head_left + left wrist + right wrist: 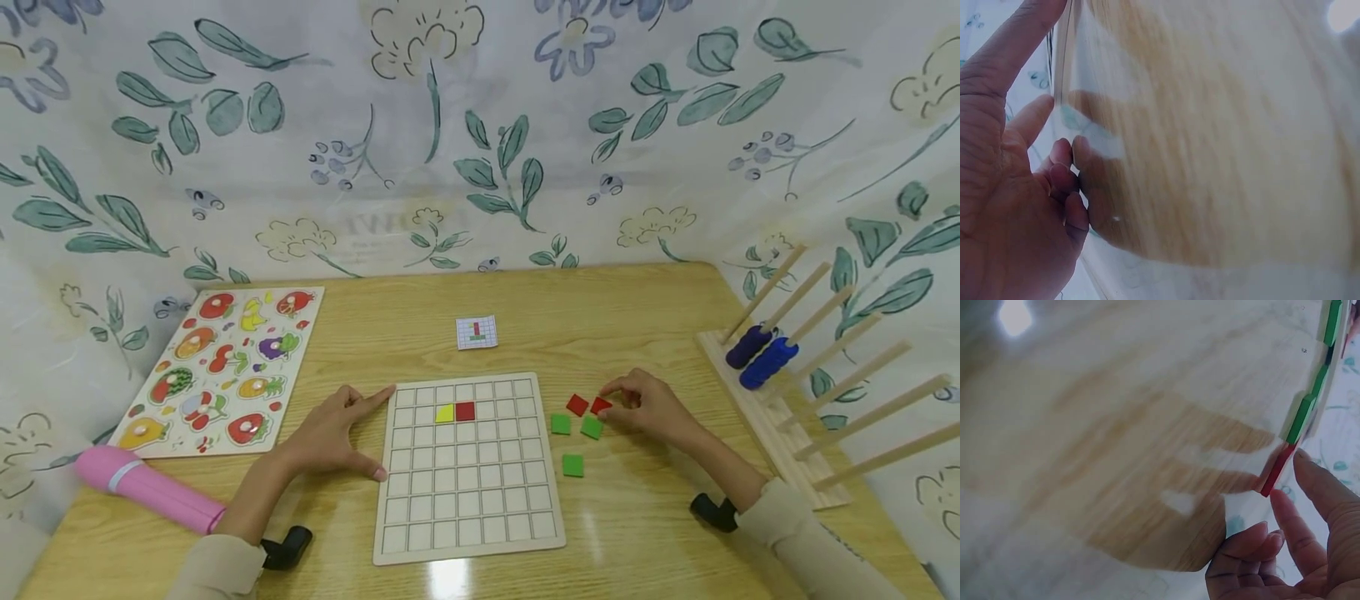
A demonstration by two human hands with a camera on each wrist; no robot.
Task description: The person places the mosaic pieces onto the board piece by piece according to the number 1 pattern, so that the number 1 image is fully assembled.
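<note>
A pale wooden grid board lies flat on the table. Two tiles sit side by side in its upper rows, a yellow tile and a dark red tile. My left hand touches the board's left edge with thumb and index finger spread. Right of the board, my right hand pinches a red tile at its edges between thumb and index finger, the tile still at table level. Close by lie another red tile and three green tiles.
Behind the board lies a small printed grid card. A fruit puzzle board and a pink cylindrical object are at the left. At the right stands a wooden peg rack with dark purple and blue rings.
</note>
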